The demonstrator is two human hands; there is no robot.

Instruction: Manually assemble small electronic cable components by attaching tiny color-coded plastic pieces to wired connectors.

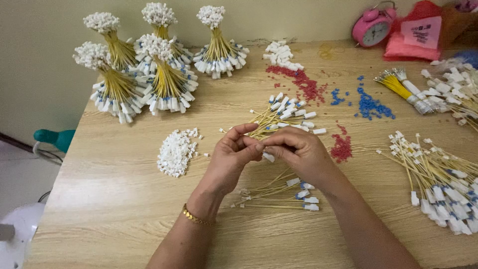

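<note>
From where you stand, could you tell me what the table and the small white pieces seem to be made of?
Table: likely wood-look laminate, pale grain under a smooth, slightly glossy sheen. Small white pieces: probably moulded plastic, matte, uniform and blocky.

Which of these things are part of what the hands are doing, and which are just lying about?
In use: left hand, right hand, white connector, loose wires, connector pile, red bits, blue bits.

Lying about: alarm clock, pink bag, finished bundles.
</note>
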